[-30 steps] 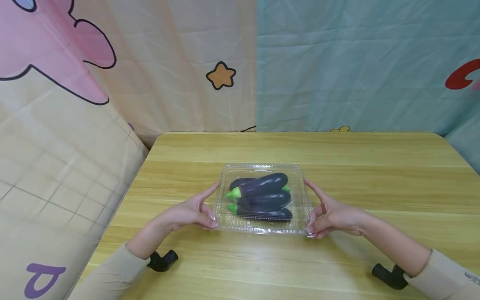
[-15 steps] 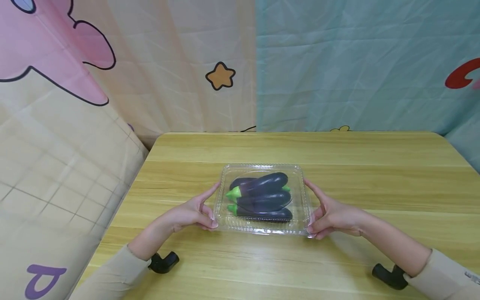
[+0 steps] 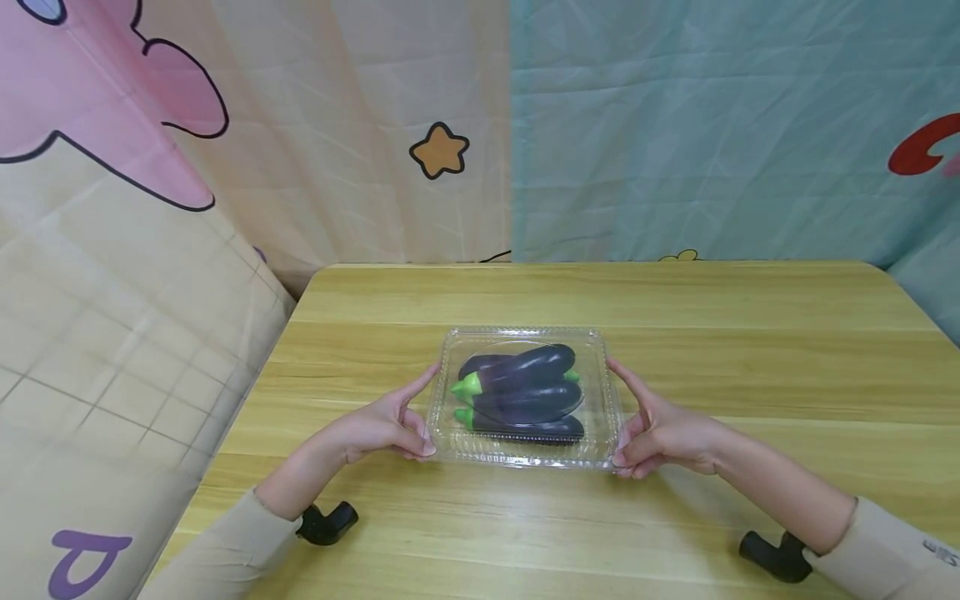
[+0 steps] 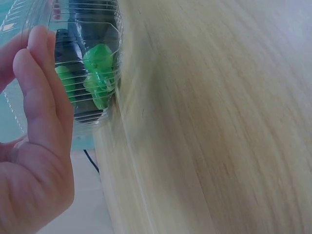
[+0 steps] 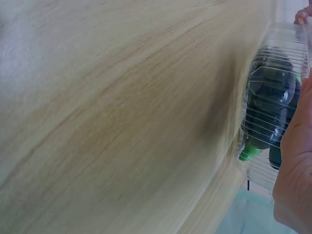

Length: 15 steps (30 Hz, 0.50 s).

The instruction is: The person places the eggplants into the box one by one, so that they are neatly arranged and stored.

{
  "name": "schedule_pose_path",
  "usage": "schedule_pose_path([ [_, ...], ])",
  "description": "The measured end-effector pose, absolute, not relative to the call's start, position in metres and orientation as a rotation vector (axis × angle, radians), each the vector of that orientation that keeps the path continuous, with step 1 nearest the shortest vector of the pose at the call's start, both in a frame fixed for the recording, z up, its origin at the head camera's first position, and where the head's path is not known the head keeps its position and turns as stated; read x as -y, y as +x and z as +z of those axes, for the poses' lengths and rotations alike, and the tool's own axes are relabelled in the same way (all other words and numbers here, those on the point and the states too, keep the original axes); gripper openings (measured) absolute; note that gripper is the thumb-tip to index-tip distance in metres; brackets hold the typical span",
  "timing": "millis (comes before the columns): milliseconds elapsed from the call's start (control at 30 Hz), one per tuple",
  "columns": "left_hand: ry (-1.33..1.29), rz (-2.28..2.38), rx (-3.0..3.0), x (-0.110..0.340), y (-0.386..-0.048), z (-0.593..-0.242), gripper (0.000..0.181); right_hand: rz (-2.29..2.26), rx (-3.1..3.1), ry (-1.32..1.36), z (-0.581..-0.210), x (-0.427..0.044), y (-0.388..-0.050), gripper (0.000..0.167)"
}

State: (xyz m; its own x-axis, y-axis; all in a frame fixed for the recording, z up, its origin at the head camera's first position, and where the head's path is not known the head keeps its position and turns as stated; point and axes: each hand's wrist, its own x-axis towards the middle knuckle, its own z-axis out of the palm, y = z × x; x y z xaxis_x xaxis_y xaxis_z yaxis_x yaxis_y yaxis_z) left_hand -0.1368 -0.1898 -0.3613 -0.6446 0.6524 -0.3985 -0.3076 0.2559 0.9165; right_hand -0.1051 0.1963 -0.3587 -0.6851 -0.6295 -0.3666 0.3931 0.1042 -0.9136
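A clear plastic clamshell box [image 3: 597, 400] with a ribbed rim is closed over several dark purple eggplants [image 3: 528, 371] with bright green caps. My left hand [image 3: 384, 427] pinches the rim at the box's left side, thumb at the near corner and index finger stretched along the edge. On the opposite side, my right hand [image 3: 663, 435] grips the rim in the same way. The left wrist view shows green caps [image 4: 99, 58] through the ribbed wall. In the right wrist view, the box [image 5: 265, 105] is close to the tabletop; whether it touches cannot be made out.
The box is over the middle of a light wooden table [image 3: 480, 533]. Behind the table hangs a printed curtain [image 3: 637, 150], and another cloth [image 3: 135, 333] covers the left side. Black wrist mounts [image 3: 328, 523] protrude below both forearms.
The right forearm has shifted very slightly left. Both hands keep the same hold, and the box stays in place.
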Motion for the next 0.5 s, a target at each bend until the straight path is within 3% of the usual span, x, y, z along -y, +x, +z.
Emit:
schedule_pose_path([
  [500, 0.368, 1.533, -1.704, 0.1905, -0.1367, -0.363, 0.109, -1.674, -1.634, -0.218, -0.3603, -0.1964, -0.106, 0.122],
])
